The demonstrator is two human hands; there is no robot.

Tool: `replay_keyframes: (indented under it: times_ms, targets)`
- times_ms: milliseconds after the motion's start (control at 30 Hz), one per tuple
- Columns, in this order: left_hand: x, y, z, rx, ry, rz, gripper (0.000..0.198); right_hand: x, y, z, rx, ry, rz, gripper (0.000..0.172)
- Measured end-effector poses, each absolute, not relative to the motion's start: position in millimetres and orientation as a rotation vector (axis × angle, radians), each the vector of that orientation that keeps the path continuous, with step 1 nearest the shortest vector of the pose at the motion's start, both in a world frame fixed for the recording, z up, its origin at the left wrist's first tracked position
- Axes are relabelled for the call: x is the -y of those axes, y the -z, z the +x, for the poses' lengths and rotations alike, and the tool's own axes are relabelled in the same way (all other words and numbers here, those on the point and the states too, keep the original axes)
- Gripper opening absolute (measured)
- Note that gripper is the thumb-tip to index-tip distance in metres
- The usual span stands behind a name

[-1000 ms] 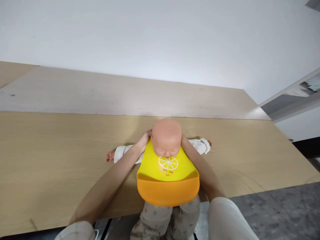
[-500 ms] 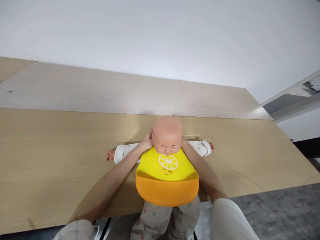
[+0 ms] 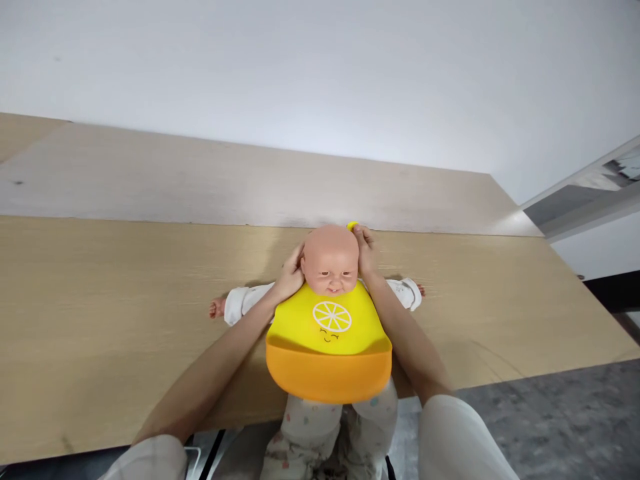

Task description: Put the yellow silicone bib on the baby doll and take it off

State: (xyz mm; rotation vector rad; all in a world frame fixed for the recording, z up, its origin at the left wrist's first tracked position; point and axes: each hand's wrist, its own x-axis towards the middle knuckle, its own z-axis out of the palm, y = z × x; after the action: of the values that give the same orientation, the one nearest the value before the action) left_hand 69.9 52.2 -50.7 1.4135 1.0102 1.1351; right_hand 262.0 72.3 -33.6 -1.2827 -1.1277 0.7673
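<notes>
A baby doll (image 3: 331, 257) lies face up, its head toward the far side of the table. On its chest rests a silicone bib (image 3: 345, 337), yellow with a lemon slice print and an orange catch pocket. My right hand (image 3: 367, 252) is beside the top of the head, pinching the yellow end of the bib's neck strap (image 3: 353, 225). Against the other side of the head and neck, my left hand (image 3: 291, 275) is curled, its fingertips partly hidden behind the head. Whether it holds the other strap cannot be seen.
The doll's sleeved arms (image 3: 245, 303) stretch out sideways on the wooden table (image 3: 125, 320). Its patterned trouser legs (image 3: 313, 427) hang over the near edge. Behind the table is a white wall (image 3: 300, 73), and grey floor (image 3: 560, 427) shows at the right.
My right hand has come out from behind the doll's neck and moved up beside its head, bringing the yellow strap end into view. The head has tilted, showing more face.
</notes>
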Motion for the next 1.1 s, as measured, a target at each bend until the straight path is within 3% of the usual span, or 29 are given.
replay_keyframes:
  times_ms: [233, 733, 1100]
  targets:
    - [-60, 48, 58, -1.137, -1.009, 1.606, 0.054, -67, 25, 266, 1.242, -0.657, -1.394, 0.053]
    - [-65, 51, 57, -1.236, -0.888, 1.653, 0.056, -75, 36, 273, 1.336, -0.613, -1.574, 0.051]
    - [-62, 46, 55, -1.072, -1.017, 1.668, 0.056, -64, 9, 266, 1.282, -0.627, -1.302, 0.047]
